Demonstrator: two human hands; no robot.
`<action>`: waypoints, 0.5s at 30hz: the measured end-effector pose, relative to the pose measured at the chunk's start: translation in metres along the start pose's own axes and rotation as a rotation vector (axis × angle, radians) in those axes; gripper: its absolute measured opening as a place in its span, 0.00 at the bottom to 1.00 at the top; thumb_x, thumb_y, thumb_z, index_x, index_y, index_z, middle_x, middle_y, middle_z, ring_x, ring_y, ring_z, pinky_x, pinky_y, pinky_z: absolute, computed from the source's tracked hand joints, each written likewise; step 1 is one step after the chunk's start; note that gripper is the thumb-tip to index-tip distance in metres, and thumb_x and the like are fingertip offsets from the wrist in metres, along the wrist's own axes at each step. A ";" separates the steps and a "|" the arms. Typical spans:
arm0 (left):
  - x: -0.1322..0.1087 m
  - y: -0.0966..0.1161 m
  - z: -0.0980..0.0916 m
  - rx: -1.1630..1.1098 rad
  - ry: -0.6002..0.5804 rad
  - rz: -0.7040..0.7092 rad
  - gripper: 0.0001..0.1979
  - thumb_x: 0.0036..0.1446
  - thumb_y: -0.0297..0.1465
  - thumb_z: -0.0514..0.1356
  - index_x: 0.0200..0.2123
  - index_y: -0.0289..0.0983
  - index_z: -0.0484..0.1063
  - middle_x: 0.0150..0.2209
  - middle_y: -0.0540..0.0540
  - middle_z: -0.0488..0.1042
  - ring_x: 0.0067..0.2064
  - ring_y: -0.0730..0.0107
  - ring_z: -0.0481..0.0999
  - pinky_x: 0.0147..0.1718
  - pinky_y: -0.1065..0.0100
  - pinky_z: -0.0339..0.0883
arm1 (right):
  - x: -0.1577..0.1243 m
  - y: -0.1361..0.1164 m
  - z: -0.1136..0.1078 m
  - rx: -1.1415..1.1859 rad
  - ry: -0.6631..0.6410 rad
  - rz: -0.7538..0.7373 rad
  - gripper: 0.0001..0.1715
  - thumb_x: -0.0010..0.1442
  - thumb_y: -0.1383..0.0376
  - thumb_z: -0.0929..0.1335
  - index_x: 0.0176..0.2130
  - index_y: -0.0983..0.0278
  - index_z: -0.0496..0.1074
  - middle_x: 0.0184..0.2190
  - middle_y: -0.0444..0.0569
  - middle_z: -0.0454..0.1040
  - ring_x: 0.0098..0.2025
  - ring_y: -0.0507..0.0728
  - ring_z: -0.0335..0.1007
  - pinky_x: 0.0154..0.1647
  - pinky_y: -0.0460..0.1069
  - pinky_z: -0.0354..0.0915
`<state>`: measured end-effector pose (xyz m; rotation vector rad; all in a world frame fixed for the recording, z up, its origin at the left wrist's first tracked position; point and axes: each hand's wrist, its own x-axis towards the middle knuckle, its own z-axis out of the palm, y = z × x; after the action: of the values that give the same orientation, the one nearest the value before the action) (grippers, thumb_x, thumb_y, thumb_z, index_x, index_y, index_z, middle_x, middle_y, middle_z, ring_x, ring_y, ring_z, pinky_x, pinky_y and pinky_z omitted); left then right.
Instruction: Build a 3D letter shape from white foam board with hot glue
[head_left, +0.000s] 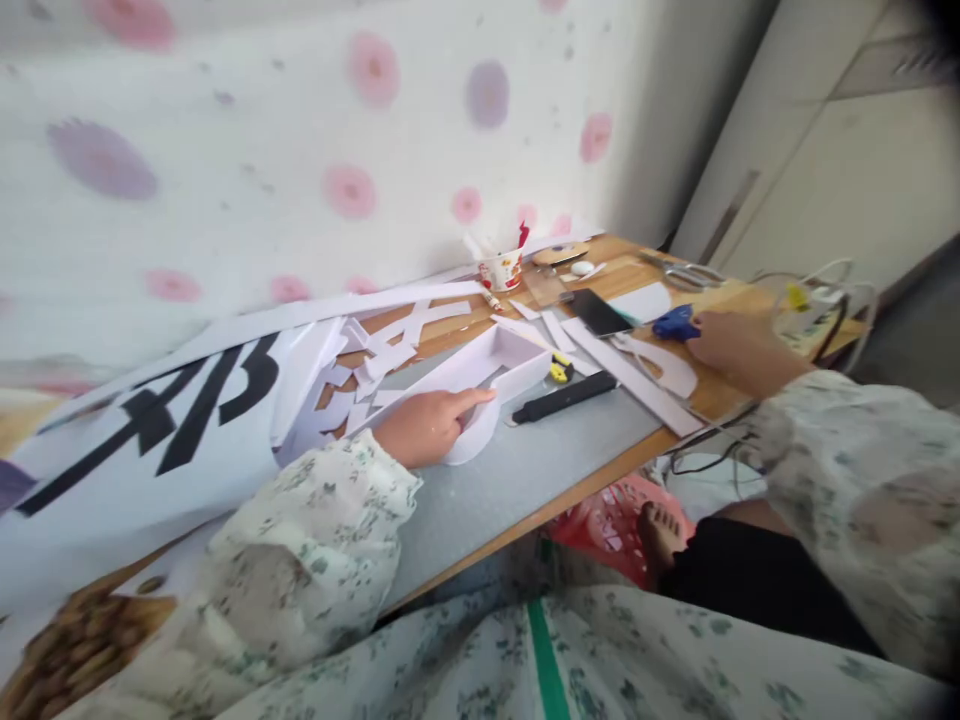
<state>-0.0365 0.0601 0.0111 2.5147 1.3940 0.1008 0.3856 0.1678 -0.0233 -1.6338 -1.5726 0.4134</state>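
Note:
My left hand (424,428) grips the near wall of a white open-topped form (517,378) made of upright strips, with its index finger stretched along the wall. The form lies on a grey mat (525,460). Over at the right, my right hand (739,345) is closed around a small blue tool (675,322) that looks like a glue gun, its details blurred. A black-handled cutter (562,397) lies beside the form, with a small yellow-and-black item (560,368) just above it.
White scraps (386,365) and long strips (637,375) lie around the mat. Behind are a phone (600,313), a patterned cup (501,270) and scissors (686,272). Cables (832,310) run at the right. A white sheet with black shapes (150,430) covers the left.

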 end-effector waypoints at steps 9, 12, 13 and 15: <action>-0.001 -0.002 0.003 -0.034 0.010 0.005 0.33 0.52 0.20 0.47 0.61 0.46 0.61 0.34 0.50 0.74 0.34 0.70 0.71 0.36 0.70 0.62 | -0.066 -0.097 0.050 -0.220 -0.407 -0.574 0.08 0.57 0.66 0.68 0.36 0.62 0.77 0.38 0.48 0.76 0.40 0.55 0.70 0.44 0.50 0.61; -0.001 -0.001 0.001 -0.044 0.005 0.008 0.33 0.51 0.19 0.46 0.61 0.44 0.62 0.33 0.50 0.73 0.34 0.70 0.71 0.37 0.70 0.62 | -0.099 -0.125 0.078 -0.139 -0.679 -0.958 0.13 0.61 0.70 0.62 0.39 0.64 0.76 0.37 0.51 0.75 0.40 0.56 0.70 0.43 0.50 0.64; -0.001 -0.001 0.001 -0.048 0.003 0.010 0.33 0.51 0.19 0.46 0.61 0.44 0.62 0.33 0.50 0.73 0.34 0.70 0.71 0.37 0.70 0.62 | -0.107 -0.130 0.086 -0.128 -0.709 -0.992 0.13 0.61 0.71 0.62 0.37 0.64 0.76 0.36 0.51 0.75 0.40 0.56 0.70 0.43 0.50 0.64; 0.000 0.000 0.000 -0.049 0.001 0.006 0.33 0.51 0.19 0.46 0.60 0.43 0.62 0.32 0.50 0.73 0.33 0.70 0.70 0.37 0.69 0.62 | -0.117 -0.136 0.099 -0.103 -0.737 -1.035 0.14 0.61 0.72 0.61 0.38 0.65 0.76 0.36 0.52 0.75 0.40 0.57 0.70 0.43 0.51 0.65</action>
<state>-0.0366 0.0596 0.0117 2.4800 1.3671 0.1349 0.2026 0.0753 -0.0194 -0.5211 -2.7476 0.3660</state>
